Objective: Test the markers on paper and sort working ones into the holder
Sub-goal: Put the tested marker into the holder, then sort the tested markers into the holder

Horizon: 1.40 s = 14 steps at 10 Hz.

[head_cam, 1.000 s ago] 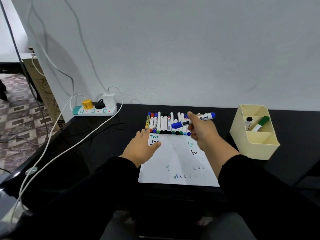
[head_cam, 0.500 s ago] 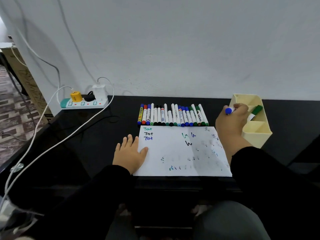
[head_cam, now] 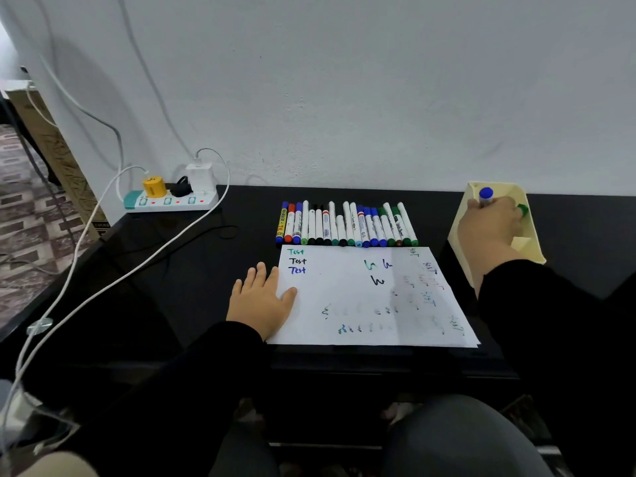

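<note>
My right hand (head_cam: 488, 225) grips a blue-capped marker (head_cam: 485, 196) upright inside the cream holder (head_cam: 531, 249) at the right of the black desk; a green marker cap (head_cam: 522, 210) shows beside my fingers. A row of several markers (head_cam: 346, 223) lies side by side above the white paper (head_cam: 344, 297), which carries "Test" words and scribbles in green, black and blue. My left hand (head_cam: 260, 299) lies flat, fingers straight, on the paper's left edge.
A white power strip (head_cam: 170, 200) with a yellow plug and white charger sits at the back left, with white cables (head_cam: 113, 280) trailing across the desk's left side. The wall stands right behind the markers and holder. My knees show below the desk's front edge.
My right hand carried the blue marker from above the marker row rightwards into the holder. My left hand slid back from the paper's upper left to its left edge.
</note>
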Each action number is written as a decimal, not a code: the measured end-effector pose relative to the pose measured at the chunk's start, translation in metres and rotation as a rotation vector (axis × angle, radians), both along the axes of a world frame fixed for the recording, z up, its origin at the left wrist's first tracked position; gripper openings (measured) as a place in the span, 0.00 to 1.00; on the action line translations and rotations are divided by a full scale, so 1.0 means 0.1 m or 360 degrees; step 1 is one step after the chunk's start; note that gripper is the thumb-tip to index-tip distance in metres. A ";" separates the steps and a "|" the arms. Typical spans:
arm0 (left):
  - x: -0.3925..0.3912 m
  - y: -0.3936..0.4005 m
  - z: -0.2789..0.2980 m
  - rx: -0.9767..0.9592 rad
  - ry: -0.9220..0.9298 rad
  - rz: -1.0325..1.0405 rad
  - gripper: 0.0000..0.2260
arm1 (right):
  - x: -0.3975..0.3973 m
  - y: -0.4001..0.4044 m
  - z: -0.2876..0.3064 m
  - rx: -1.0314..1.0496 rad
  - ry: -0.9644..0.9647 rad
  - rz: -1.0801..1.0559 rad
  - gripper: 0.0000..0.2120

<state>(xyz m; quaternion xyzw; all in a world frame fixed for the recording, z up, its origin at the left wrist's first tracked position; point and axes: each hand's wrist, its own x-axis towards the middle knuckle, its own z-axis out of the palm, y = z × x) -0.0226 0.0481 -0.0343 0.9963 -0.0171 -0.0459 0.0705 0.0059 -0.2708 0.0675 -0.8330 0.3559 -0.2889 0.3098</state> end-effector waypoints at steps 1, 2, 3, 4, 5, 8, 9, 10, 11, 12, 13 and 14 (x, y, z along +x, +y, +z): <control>0.00 -0.01 0.01 0.0003 -0.0009 -0.0002 0.29 | 0.02 -0.07 0.01 -0.0098 0.0275 0.0051 0.20; 0.00 -0.01 0.00 0.0011 -0.0004 0.0000 0.29 | 0.03 -0.11 0.06 -0.0237 0.0464 0.0073 0.24; 0.01 -0.01 0.00 0.0025 -0.0004 0.0001 0.29 | 0.06 -0.14 0.05 -0.0189 0.0604 0.0069 0.22; 0.01 -0.01 0.00 0.0028 -0.0001 -0.0003 0.29 | 0.09 -0.11 0.07 -0.0157 0.0641 -0.0037 0.22; 0.01 -0.01 -0.01 0.0023 -0.0004 0.0004 0.29 | 0.08 -0.16 0.05 -0.0227 0.0759 0.0070 0.20; 0.01 -0.01 0.00 0.0033 0.0003 0.0017 0.29 | 0.10 -0.11 -0.03 0.0135 0.0581 -0.0078 0.21; 0.01 -0.01 0.01 0.0035 0.0009 0.0015 0.29 | 0.08 -0.05 -0.03 0.0044 0.0583 -0.0104 0.21; 0.01 -0.02 0.02 0.0036 0.0031 0.0016 0.29 | 0.04 0.01 -0.02 -0.0055 0.0573 -0.0123 0.22; 0.01 -0.02 0.03 0.0036 0.0049 0.0018 0.29 | 0.00 0.11 -0.03 -0.0002 0.0508 -0.0158 0.26; 0.01 -0.02 0.04 0.0025 0.0078 0.0027 0.29 | -0.06 0.27 -0.05 0.0042 0.0377 -0.0134 0.30; 0.01 -0.01 0.03 0.0002 0.0079 0.0027 0.29 | -0.10 0.46 -0.07 0.0003 0.0288 -0.0052 0.27; 0.00 0.00 0.02 0.0001 0.0046 0.0015 0.29 | -0.09 0.60 -0.10 -0.0136 0.0294 0.0055 0.22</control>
